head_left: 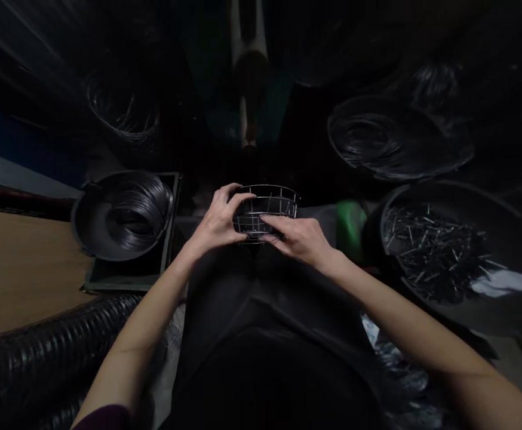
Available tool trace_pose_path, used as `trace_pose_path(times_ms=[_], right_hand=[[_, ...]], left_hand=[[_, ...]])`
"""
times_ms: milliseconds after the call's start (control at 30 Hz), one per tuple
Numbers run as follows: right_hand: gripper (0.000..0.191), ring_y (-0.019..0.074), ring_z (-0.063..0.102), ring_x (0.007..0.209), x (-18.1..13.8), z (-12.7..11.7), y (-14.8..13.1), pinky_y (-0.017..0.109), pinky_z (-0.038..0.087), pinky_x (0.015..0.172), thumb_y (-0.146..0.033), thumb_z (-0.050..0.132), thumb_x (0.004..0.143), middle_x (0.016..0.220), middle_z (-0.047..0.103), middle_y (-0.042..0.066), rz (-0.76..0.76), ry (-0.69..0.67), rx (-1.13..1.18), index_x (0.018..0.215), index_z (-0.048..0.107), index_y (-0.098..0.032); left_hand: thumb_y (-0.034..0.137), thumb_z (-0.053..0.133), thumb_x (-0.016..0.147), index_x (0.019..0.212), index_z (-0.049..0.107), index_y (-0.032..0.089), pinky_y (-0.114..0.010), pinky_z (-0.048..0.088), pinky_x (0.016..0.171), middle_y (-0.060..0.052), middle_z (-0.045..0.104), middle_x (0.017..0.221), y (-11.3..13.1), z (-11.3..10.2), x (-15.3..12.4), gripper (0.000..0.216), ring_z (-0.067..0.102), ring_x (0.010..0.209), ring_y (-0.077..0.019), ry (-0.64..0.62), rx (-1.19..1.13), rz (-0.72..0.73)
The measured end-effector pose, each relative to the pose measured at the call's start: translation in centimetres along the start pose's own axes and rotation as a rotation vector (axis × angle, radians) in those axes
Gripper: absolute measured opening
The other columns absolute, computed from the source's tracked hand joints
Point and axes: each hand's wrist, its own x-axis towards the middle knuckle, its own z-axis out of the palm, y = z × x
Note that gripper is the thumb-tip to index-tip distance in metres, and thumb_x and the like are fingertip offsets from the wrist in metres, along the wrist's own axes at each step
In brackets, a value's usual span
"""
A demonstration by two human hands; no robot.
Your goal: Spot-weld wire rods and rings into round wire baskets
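In front of my body, a round wire basket [270, 214] of thin shiny metal is held between both hands. My left hand [220, 218] grips its left side, with fingers over the upper rings and the thumb near the lower edge. The near right part of the lower rings is pinched by my right hand [297, 237], fingers bent against the wire. Dark shadow behind the basket hides its far side in part. Above it, the pale rod of a machine [249, 119] points down, apart from the basket.
At left, a black basin [82, 215] with a bundle of wire rings [140, 209] sits on a crate [122, 278]. A large tub [390, 239] at right holds many short wire pieces [431, 251]. Behind it is a basin of rings [372, 140]. Stacked ringed metalwork [55, 352] lies lower left.
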Motion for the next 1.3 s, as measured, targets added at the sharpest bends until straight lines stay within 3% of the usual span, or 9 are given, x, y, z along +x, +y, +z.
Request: trace_pose_path(times_ms=[167, 300, 433, 633, 767, 933, 1133, 1300], right_hand=[[0.026, 0.0143, 0.073, 0.068, 3.3, -0.6, 0.9, 0.026, 0.054, 0.058, -0.028, 0.054, 0.095, 0.105, 0.076, 0.002, -0.288, 0.166, -0.146, 0.114, 0.072, -0.026], [0.023, 0.0132, 0.074, 0.073, 5.7, -1.1, 2.1, 0.024, 0.057, 0.060, -0.024, 0.055, 0.095, 0.108, 0.075, 0.001, -0.441, 0.257, -0.140, 0.112, 0.071, -0.023], [0.024, 0.0129, 0.075, 0.080, 6.9, -1.3, 3.1, 0.023, 0.059, 0.066, -0.026, 0.055, 0.096, 0.110, 0.074, 0.000, -0.427, 0.197, -0.137, 0.114, 0.071, -0.026], [0.022, 0.0119, 0.074, 0.073, 7.8, -1.1, 4.0, 0.021, 0.058, 0.063, -0.026, 0.055, 0.096, 0.110, 0.074, 0.002, -0.473, 0.239, -0.152, 0.111, 0.071, -0.024], [0.023, 0.0123, 0.074, 0.078, 7.8, -0.8, 4.5, 0.021, 0.059, 0.067, -0.026, 0.055, 0.096, 0.111, 0.074, 0.001, -0.448, 0.192, -0.145, 0.112, 0.071, -0.026], [0.023, 0.0132, 0.075, 0.078, 8.1, -0.7, 4.8, 0.023, 0.060, 0.067, -0.025, 0.057, 0.095, 0.112, 0.073, 0.001, -0.427, 0.180, -0.105, 0.113, 0.071, -0.026], [0.025, 0.0167, 0.075, 0.090, 10.2, -0.8, 5.2, 0.026, 0.062, 0.077, -0.028, 0.058, 0.094, 0.110, 0.074, 0.001, -0.331, 0.149, -0.048, 0.114, 0.072, -0.027], [0.025, 0.0165, 0.075, 0.088, 10.9, -0.8, 5.2, 0.026, 0.062, 0.076, -0.031, 0.055, 0.096, 0.107, 0.075, 0.003, -0.347, 0.173, -0.046, 0.112, 0.073, -0.023]], left_hand=[[0.027, 0.085, 0.061, 0.131, 0.049, 0.021, -0.053, 0.040, 0.113, -0.016, 0.041, 0.139, -1.5, -1.5, 1.9, 0.079, 0.043, 0.133, -0.0355, 0.102, -0.056, 0.007], [0.025, 0.085, 0.060, 0.130, 0.049, 0.022, -0.054, 0.040, 0.114, -0.015, 0.042, 0.138, -2.6, -1.9, 3.3, 0.079, 0.043, 0.134, -0.0353, 0.175, -0.076, 0.016], [0.026, 0.085, 0.061, 0.129, 0.049, 0.022, -0.055, 0.040, 0.113, -0.015, 0.043, 0.138, -3.2, -2.1, 4.3, 0.077, 0.043, 0.134, -0.0355, 0.189, -0.091, 0.023], [0.027, 0.083, 0.062, 0.128, 0.049, 0.022, -0.056, 0.040, 0.113, -0.015, 0.043, 0.138, -3.8, -2.1, 5.1, 0.074, 0.044, 0.134, -0.0358, 0.224, -0.091, 0.030], [0.027, 0.083, 0.062, 0.128, 0.050, 0.021, -0.055, 0.041, 0.112, -0.016, 0.042, 0.138, -4.1, -1.5, 5.0, 0.074, 0.043, 0.134, -0.0360, 0.253, -0.080, 0.050], [0.020, 0.083, 0.058, 0.129, 0.050, 0.023, -0.054, 0.041, 0.112, -0.014, 0.043, 0.138, -4.6, -1.0, 5.1, 0.078, 0.044, 0.133, -0.0352, 0.253, -0.096, 0.003], [0.024, 0.084, 0.059, 0.130, 0.051, 0.018, -0.053, 0.039, 0.114, -0.016, 0.043, 0.138, -5.8, -2.0, 6.7, 0.078, 0.042, 0.135, -0.0355, 0.258, -0.107, 0.019], [0.023, 0.083, 0.060, 0.130, 0.051, 0.018, -0.052, 0.039, 0.114, -0.015, 0.044, 0.137, -6.0, -2.6, 7.3, 0.077, 0.042, 0.135, -0.0346, 0.259, -0.091, 0.040]])
